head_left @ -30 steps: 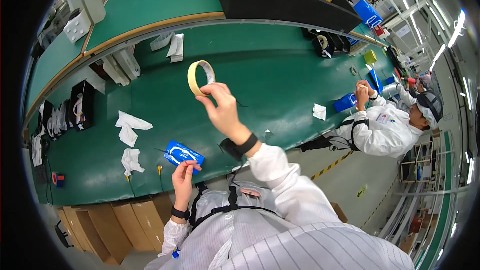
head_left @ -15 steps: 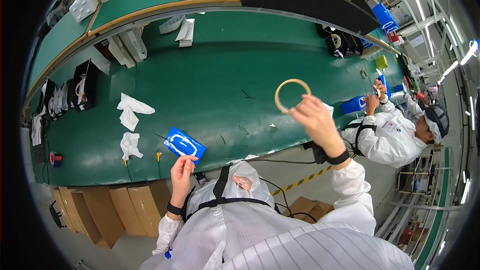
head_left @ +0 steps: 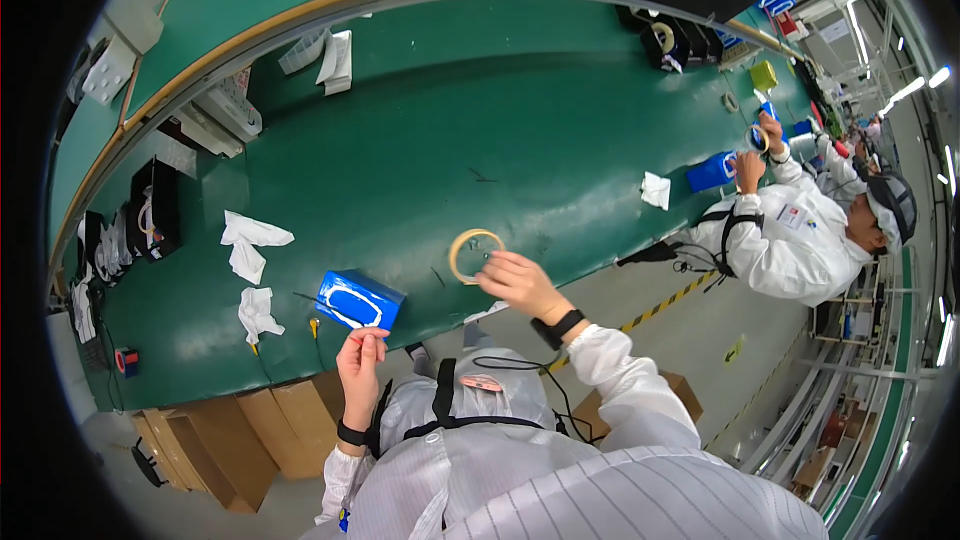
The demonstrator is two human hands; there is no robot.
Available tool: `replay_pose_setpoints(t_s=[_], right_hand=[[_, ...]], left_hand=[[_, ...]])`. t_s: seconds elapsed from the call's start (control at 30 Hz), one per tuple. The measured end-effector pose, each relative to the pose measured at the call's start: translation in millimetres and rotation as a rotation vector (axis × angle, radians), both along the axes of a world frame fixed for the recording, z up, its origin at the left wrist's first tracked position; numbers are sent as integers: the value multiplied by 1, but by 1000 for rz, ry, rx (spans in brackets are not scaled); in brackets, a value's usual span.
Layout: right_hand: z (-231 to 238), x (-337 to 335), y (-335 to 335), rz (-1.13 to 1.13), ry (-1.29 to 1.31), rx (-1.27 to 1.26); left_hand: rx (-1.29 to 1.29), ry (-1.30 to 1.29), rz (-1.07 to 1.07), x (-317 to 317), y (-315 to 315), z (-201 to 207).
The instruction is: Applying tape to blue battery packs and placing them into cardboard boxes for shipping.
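Note:
A blue block-shaped pack (head_left: 388, 304) with a white oval loop on its top lies near the bench's front edge. A thin dark lead sticks out from its left side. At its near edge, my left hand (head_left: 359, 365) is closed in a pinch; what lies between the fingertips is too small to make out. My right hand (head_left: 522, 283) grips a roll of pale yellow tape (head_left: 456, 258) by its rim. The roll is held up to the right of the pack, above the green bench.
White cloths (head_left: 255, 235) lie left of the pack, near a yellow-tipped cable (head_left: 314, 326). Black bins (head_left: 153, 208) stand at the far left. Another white cloth (head_left: 655, 190) lies on the right, where a co-worker (head_left: 790, 250) handles blue packs. Cardboard boxes (head_left: 215, 450) stand below the bench.
My right hand has brought the tape roll left and nearer, toward the blue pack. My left hand stays at the pack's near edge. The view has shifted slightly.

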State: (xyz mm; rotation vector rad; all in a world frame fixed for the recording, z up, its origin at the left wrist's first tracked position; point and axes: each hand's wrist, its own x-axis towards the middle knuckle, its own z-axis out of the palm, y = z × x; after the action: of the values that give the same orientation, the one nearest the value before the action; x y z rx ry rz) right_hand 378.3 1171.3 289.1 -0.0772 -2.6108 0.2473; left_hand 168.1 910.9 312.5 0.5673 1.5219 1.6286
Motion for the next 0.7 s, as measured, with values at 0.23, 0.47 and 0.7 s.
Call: replay_pose_setpoints(t_s=[0.23, 0.47, 0.7], right_hand=[[79, 123, 59, -357, -188, 208], [143, 59, -9, -534, 108, -421], [94, -35, -97, -346, 31, -1039]], left_hand=[[18, 48, -42, -13, 6, 3], [31, 50, 29, -22, 4, 2], [46, -22, 33, -2, 11, 15]])
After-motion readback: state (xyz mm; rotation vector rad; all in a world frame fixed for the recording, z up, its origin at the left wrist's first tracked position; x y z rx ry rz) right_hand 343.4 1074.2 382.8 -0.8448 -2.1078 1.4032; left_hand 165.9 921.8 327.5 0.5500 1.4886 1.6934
